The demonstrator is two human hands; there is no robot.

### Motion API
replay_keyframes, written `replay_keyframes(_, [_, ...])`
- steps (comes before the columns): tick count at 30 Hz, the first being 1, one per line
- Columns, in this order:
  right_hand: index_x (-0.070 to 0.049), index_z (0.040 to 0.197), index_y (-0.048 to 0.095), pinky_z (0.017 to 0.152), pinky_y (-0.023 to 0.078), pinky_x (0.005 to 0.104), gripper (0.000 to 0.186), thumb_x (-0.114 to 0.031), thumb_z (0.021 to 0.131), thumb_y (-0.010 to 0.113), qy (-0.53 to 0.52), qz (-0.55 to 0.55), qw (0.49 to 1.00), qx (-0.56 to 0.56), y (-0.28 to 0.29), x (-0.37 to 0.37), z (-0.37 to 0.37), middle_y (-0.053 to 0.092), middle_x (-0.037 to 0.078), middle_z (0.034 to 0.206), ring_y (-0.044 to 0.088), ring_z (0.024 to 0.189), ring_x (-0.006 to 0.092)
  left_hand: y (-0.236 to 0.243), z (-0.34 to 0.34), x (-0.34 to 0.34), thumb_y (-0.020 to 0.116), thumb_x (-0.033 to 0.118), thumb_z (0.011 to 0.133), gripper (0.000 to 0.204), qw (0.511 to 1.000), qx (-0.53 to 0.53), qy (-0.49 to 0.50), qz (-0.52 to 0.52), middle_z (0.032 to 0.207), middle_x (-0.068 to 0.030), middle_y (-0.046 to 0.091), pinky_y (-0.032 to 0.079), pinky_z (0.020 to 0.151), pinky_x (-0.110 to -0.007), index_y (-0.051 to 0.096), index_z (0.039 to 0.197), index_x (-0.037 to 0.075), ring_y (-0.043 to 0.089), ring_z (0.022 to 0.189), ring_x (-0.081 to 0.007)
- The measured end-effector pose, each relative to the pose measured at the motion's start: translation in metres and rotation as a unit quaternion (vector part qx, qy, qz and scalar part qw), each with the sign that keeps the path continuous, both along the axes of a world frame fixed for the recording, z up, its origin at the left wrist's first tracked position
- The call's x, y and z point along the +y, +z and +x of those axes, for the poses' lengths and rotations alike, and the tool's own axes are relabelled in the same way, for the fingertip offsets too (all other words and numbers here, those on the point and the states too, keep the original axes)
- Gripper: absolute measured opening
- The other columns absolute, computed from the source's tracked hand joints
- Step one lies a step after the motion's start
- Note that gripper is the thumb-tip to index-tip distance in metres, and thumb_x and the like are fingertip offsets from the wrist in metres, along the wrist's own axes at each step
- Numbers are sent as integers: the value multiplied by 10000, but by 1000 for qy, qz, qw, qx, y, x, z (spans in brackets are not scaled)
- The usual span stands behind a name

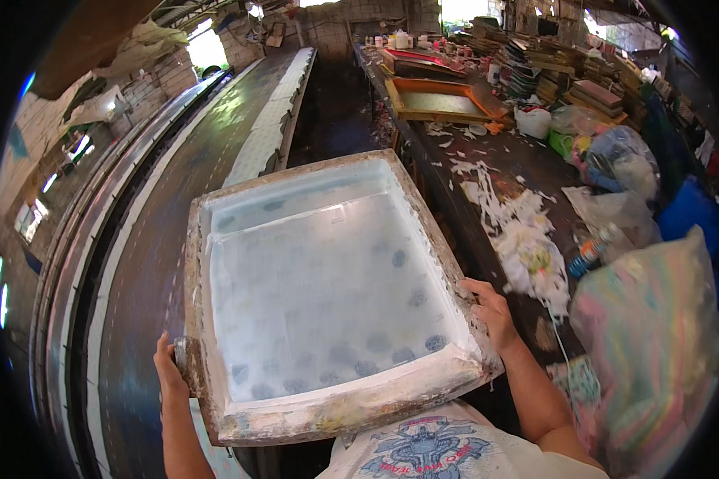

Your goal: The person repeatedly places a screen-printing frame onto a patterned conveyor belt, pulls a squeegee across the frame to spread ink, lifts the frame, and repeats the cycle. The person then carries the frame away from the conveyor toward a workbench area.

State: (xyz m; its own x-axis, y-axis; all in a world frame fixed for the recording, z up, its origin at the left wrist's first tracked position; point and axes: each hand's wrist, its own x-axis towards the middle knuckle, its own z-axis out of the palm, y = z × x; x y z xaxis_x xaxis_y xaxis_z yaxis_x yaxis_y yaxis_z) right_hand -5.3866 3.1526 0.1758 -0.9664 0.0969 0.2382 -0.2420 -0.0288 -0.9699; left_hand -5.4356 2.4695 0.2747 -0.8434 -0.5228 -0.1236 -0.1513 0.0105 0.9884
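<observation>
A large screen-printing frame [319, 287] is held up in front of me, tilted, with pale mesh and a thick paint-crusted border. Faint dark round marks show on the mesh along its near and right sides. My left hand [170, 371] grips the frame's left side near the close corner, by a small block fixed there. On the right side, my right hand [493, 314] is closed round the edge, its fingertips on the border. The undersides of both grips are hidden by the frame.
Left runs a long printing table [216, 120] with a pale strip of cloth [276, 120]. On the dark right-hand table [447, 172] lie an orange frame [439, 100], white scraps [527, 239], a bottle [591, 249] and stacked frames [547, 68]. A stuffed plastic bag [647, 319] stands close right.
</observation>
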Motion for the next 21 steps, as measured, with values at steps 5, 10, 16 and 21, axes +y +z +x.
replay_keyframes(5, [27,1492,639,1284,295,404,648,-179,879,614,52,22,998,7,30,11,-123,524,159,1574,476,1498,270,23,-74,-5,648,708,924,744,999,-18,35,-14,998,-126,738,496,853,-406,775,1023,-18,666,863,-244])
replay_keyframes(10, [-27,1499,649,1244,336,377,590,-144,920,666,111,15,994,-2,46,12,-243,536,133,1498,489,1450,251,53,-108,22,621,742,951,712,995,-10,96,-30,917,-95,707,494,830,-458,730,904,41,669,847,-239])
replay_keyframes(16, [-46,1567,578,1128,452,373,611,-159,971,655,191,6,978,-82,53,-3,-404,505,95,1516,594,1306,202,34,-190,12,533,736,1010,718,958,-10,277,-72,1009,-111,693,495,916,-574,711,1021,41,666,944,-277])
replay_keyframes(21, [-78,1611,544,1189,407,397,657,-220,982,670,169,23,980,-102,77,-9,-519,477,86,1563,553,1372,229,3,-286,-23,489,804,1000,986,977,-24,210,8,1636,-226,409,251,1255,-651,453,1611,31,346,1540,-377])
